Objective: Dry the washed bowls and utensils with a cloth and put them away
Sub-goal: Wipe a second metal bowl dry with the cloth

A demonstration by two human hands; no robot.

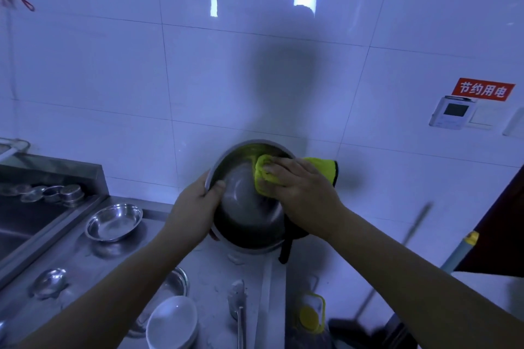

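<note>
- My left hand point(195, 207) grips the rim of the big round steel bowl point(249, 207), tilted up over the steel counter point(93, 261), thumb inside.
- My right hand point(300, 193) presses the yellow microfibre cloth point(265, 176) flat on the inside wall; its black-edged tail hangs over the far rim.
- My hands hide the bowl's sides.
- The white ceramic bowl point(173, 320) is cut off at the bottom.
- A shallow steel dish point(113, 222) sits left, near the sink point(25, 221) edge.

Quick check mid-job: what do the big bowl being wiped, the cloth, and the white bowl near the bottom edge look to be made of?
Big bowl: looks like stainless steel, grey with a dull sheen and a thin rolled rim.
Cloth: soft yellow fabric, probably microfibre, with a fuzzy nap and dark edging.
White bowl: glossy white with a bright highlight, likely ceramic, though it could be melamine.
</note>
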